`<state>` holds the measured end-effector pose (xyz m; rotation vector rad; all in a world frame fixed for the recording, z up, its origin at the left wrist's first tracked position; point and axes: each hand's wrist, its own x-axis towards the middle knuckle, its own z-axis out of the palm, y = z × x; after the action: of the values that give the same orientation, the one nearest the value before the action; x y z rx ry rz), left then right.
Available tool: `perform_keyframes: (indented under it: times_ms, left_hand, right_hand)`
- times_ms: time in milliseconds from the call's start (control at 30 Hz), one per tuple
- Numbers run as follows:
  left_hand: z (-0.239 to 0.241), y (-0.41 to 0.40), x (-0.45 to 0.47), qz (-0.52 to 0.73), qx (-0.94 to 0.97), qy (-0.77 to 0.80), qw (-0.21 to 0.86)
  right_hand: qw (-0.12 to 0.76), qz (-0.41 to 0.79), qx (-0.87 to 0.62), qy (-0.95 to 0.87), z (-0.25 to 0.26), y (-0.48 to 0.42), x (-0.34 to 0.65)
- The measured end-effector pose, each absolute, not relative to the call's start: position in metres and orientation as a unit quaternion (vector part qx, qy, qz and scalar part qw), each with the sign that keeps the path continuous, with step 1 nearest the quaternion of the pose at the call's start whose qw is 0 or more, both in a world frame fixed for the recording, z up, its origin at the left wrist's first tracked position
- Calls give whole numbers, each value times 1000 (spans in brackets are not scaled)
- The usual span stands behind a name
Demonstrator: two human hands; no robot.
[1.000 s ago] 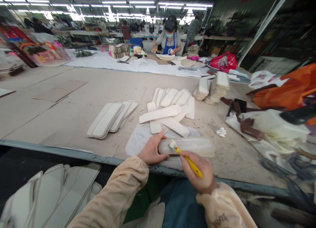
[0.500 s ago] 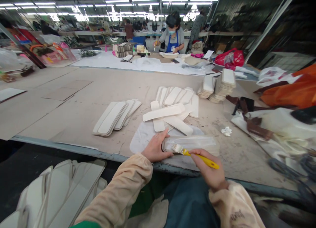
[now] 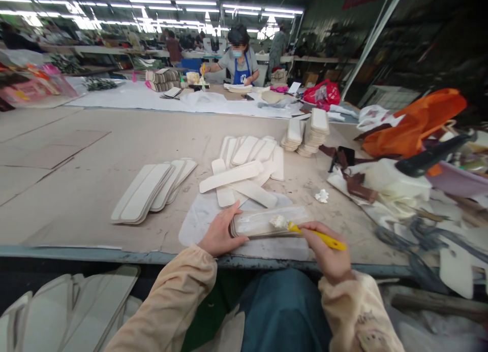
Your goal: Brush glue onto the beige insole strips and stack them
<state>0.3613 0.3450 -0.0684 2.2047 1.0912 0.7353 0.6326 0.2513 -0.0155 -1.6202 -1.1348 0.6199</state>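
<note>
In my right hand [image 3: 330, 250] is a yellow-handled brush [image 3: 318, 236]. Its bristles, coated in white paste, rest on the top of a low stack of long pale panels [image 3: 267, 221]. White wet-looking streaks run along that top panel. My left hand [image 3: 223, 232] grips the stack's left end, thumb at the near edge and fingers at the far edge. Under the stack lies a translucent white sheet [image 3: 192, 217]. Just beyond it, loose white strips [image 3: 231, 177] cross over one another.
Fanned panels [image 3: 143, 192] lie to the left, and taller stacks [image 3: 318, 126] stand at the back right. A white jug [image 3: 396, 179], an orange bag [image 3: 415, 123] and straps crowd the right. More panels [image 3: 84, 306] sit below the table edge. Across the table a co-worker [image 3: 240, 62] holds a brush.
My brush has moved to the right along the top panel. My left hand keeps its grip on the stack's left end. The whole view has turned to the right.
</note>
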Motion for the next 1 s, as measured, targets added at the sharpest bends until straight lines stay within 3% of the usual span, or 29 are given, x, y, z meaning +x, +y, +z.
perform_keyframes:
  times_ms: [133, 400, 500, 633, 767, 1000]
  left_hand:
    - [-66, 344, 362, 272, 824, 412, 279]
    - [-64, 344, 361, 264, 827, 411, 280]
    - [-66, 345, 360, 260, 829, 411, 276]
    - [-69, 345, 359, 254, 834, 408, 272]
    - [-70, 345, 359, 254, 832, 412, 271]
    - [-67, 343, 358, 265, 834, 395, 281]
  right_hand:
    - [470, 257, -678, -503, -18, 254, 632]
    - [501, 111, -748, -420, -21, 253, 684]
    - [471, 62, -745, -468, -27, 254, 669]
    - [416, 34, -673, -611, -30, 253, 627]
    - [424, 114, -559, -703, -28, 252, 593]
    - [492, 72, -678, -542, -40, 255, 649]
